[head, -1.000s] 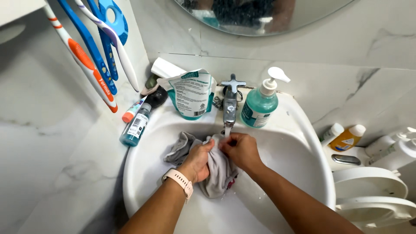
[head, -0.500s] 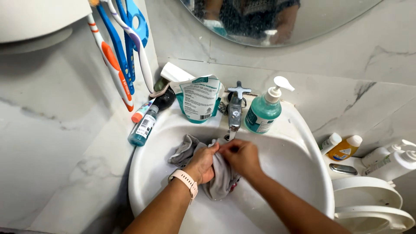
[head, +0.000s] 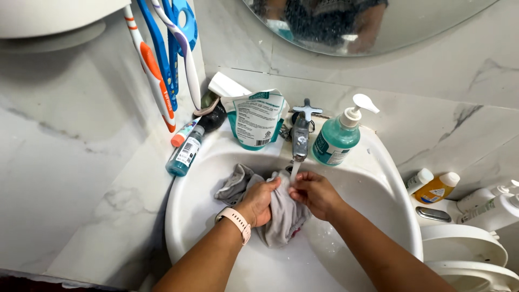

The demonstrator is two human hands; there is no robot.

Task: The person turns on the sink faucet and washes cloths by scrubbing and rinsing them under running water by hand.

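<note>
A wet grey cloth [head: 281, 216] lies bunched in the white sink [head: 194, 178], under a thin stream of water from the chrome tap [head: 300, 138]. My left hand [head: 259, 200], with a pink band on its wrist, grips the cloth's middle. My right hand [head: 313, 192] pinches the cloth's upper edge right below the running water. Both hands are close together over the basin.
A teal soap pump bottle [head: 336, 139] and a refill pouch [head: 257, 120] stand beside the tap. A small blue bottle [head: 185, 154] lies on the sink's left rim. Toothbrushes [head: 162, 70] hang at the upper left. Bottles [head: 438, 188] and a white toilet lid [head: 465, 249] sit to the right.
The view has shifted slightly closer and to the right. Both hands stay on the cloth, working it under the running water.
</note>
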